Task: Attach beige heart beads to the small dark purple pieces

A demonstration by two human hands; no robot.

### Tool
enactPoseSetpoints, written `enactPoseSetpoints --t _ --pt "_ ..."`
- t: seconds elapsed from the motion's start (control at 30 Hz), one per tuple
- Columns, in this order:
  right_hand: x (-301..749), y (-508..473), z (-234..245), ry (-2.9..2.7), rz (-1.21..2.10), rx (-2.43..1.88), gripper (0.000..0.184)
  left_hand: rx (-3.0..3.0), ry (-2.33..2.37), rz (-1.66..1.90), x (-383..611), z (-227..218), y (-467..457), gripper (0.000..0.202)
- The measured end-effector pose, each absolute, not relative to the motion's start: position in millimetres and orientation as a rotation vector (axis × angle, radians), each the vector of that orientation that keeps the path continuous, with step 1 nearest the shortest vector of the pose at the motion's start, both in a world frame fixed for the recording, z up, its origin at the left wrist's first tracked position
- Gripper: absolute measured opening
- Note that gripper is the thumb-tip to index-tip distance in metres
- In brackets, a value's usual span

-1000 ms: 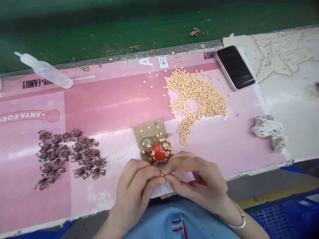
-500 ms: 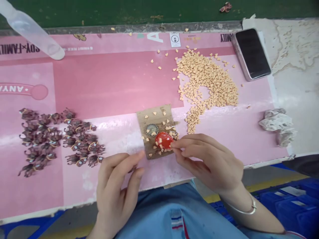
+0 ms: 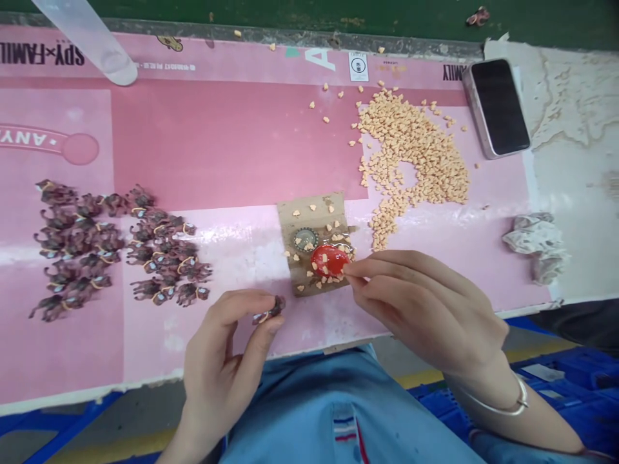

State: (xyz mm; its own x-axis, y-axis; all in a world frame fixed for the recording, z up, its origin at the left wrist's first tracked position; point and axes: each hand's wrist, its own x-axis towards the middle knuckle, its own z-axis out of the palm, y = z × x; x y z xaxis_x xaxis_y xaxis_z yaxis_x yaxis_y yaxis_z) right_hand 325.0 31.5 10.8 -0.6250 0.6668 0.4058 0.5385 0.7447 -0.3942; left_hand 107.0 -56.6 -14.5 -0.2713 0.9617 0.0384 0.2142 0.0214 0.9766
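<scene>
My left hand [image 3: 223, 357] pinches a small dark brown toy figure [image 3: 269, 312] between thumb and fingers, just above the pink mat's [image 3: 203, 154] near edge. My right hand [image 3: 425, 308] has its fingertips pressed together beside a red cap [image 3: 329, 259] that lies on a small cardboard piece [image 3: 314, 219]; whether a tiny piece sits in the pinch I cannot make out. Small tan pieces lie scattered over the cardboard, next to a metal bottle cap [image 3: 305, 239].
Several dark toy figures [image 3: 116, 248] lie grouped at the left of the mat. A heap of tan pieces [image 3: 416, 161] spreads at the right, with a phone [image 3: 499, 106] beyond it. A crumpled tissue [image 3: 534, 245] lies far right, a clear squeeze bottle [image 3: 87, 35] top left.
My hands were pinched together at the mat's edge, then parted. My left hand moved left and now shows a dark figure in its fingers; my right hand went to the red cap.
</scene>
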Motion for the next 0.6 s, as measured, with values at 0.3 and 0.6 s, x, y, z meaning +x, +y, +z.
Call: enactPoseSetpoints --t 0.3,0.6 --pt "310 23 28 -2.074 0.84 -0.973 0.029 0.876 1.157 1.161 113 -2 -42 0.031" --pt "302 20 23 -2.072 0.886 -0.804 0.024 0.511 1.079 1.106 125 8 -43 0.019"
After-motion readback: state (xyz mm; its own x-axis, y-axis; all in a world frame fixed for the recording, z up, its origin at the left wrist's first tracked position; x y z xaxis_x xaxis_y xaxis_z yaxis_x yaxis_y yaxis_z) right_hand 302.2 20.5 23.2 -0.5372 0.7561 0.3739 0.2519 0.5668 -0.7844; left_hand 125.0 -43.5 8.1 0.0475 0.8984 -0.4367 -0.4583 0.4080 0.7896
